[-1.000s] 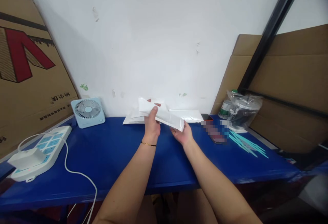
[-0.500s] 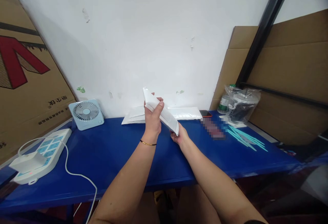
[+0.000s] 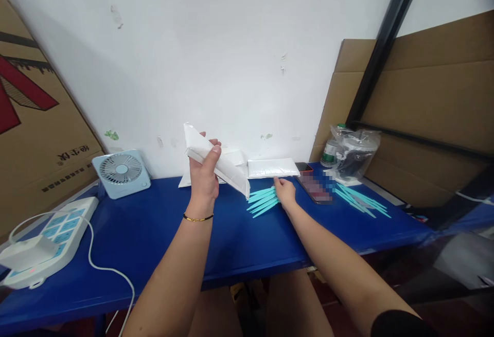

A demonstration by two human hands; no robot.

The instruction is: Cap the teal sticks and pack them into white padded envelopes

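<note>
My left hand [image 3: 204, 177] is wrapped round a folded white bubble mailer [image 3: 229, 172], which tilts down to the right above the table. My right hand [image 3: 286, 193] pinches a fan of thin turquoise plastic sticks [image 3: 263, 204], which spread leftward below the mailer's low end. Their right ends are hidden in my fingers. Behind my right hand, another white mailer [image 3: 273, 167] lies flat near the wall. More white mailers [image 3: 184, 180] lie behind my left hand, partly covered by it. Several similar turquoise sticks [image 3: 363, 200] are spread on the table at the right.
On the blue table [image 3: 162, 244] a phone [image 3: 318, 193], partly blurred, lies right of my right hand. A small blue fan [image 3: 122, 172] and a power strip [image 3: 73, 226] with a white cable stand left. A bottle [image 3: 329, 153] and clear plastic bag [image 3: 357, 154] stand back right, near cardboard [image 3: 432, 110].
My right hand has left the mailer and moved right and down; turquoise sticks now show in it. My left hand still grips the mailer, now further left in view. The view has shifted slightly right.
</note>
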